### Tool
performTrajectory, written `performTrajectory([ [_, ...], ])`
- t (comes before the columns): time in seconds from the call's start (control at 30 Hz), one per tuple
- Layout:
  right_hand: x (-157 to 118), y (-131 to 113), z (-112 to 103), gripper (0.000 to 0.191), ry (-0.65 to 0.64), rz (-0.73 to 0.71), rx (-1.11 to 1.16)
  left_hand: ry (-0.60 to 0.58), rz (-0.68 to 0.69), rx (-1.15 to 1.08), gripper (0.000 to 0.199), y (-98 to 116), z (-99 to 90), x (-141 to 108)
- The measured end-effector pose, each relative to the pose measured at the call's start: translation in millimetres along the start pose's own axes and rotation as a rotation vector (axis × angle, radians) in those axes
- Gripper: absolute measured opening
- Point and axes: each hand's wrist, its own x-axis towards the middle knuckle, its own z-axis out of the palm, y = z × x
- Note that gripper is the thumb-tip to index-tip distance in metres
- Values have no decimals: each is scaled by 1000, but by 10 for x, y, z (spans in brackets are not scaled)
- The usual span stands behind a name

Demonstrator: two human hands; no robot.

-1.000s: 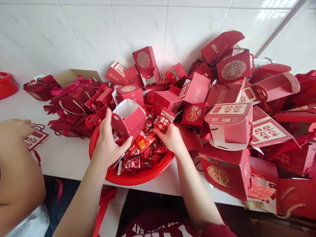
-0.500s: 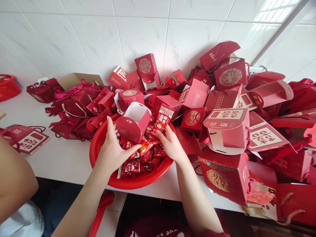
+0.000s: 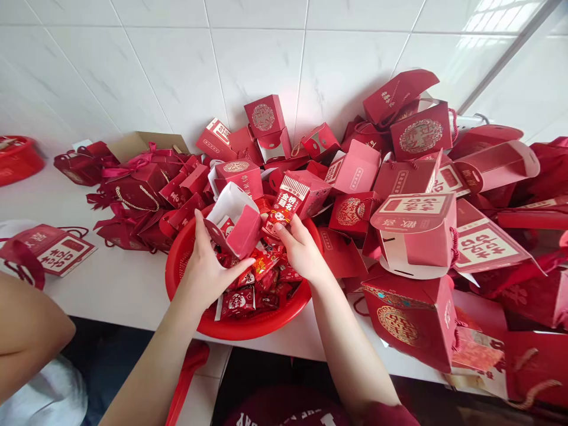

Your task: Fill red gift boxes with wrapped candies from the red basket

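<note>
My left hand (image 3: pixel 206 266) is wrapped round an open-topped red box (image 3: pixel 242 231), tilted so its white inside shows with a red packet in it. My right hand (image 3: pixel 302 245) pinches a red candy packet (image 3: pixel 287 204) with a striped top edge, just right of the box. Under both hands stands a red plastic basket (image 3: pixel 261 328). Wrapped candies (image 3: pixel 239 300) in red wrappers lie heaped in it.
Folded red boxes (image 3: pixel 412 236) are piled at the right, others (image 3: pixel 133 183) with ribbons at the left. A red tub (image 3: pixel 18 160) stands far left. Another person's arm (image 3: pixel 31 337) reaches in at the lower left. A tiled wall (image 3: pixel 257 59) rises behind the white table (image 3: pixel 119 290).
The box in my left hand has tipped, showing more of its inside and the packet in it. My right hand's packet has shifted slightly, staying close to the box.
</note>
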Motion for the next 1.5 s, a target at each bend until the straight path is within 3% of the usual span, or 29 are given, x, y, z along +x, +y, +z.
performTrajectory([
  [0.13, -98, -60, -66, 23, -15, -20, -24, 20, -39, -148, 137, -14, -21, 36],
  [0.27, -161, -173, -234, 21, 55, -9, -417, 189, -6, -180, 126, -1, -59, 49],
  [0.43, -221, -233, -287, 27, 282, -86, -946, 341, 24, -213, 115, 32, -96, 46],
  [0.5, -232, -236, -269, 22, 162, -69, -982, 332, 37, -219, 115, 39, -99, 45],
  [0.63, -220, -205, -213, 23, -291, 189, -1086, 304, 33, -207, 115, 32, -91, 40],
  [0.73, -201, -149, -145, 35, -419, 263, -1171, 284, 33, -205, 115, 26, -87, 35],
  [1.0, -159, -1, -53, 81, -565, 252, -1131, 238, 78, -215, 118, 50, -88, 36],
  [1.07, -160, 14, -84, 70, -560, 215, -1083, 236, 76, -224, 118, 44, -81, 40],
  [1.2, -179, -20, -161, 25, -519, 115, -959, 234, 67, -227, 117, 48, -76, 43],
  [1.37, -177, -11, -244, 21, -482, 55, -685, 229, 70, -217, 116, 79, -91, 36],
  [1.5, -157, 93, -273, 14, -270, 77, -406, 227, 54, -197, 116, 84, -101, 33],
])
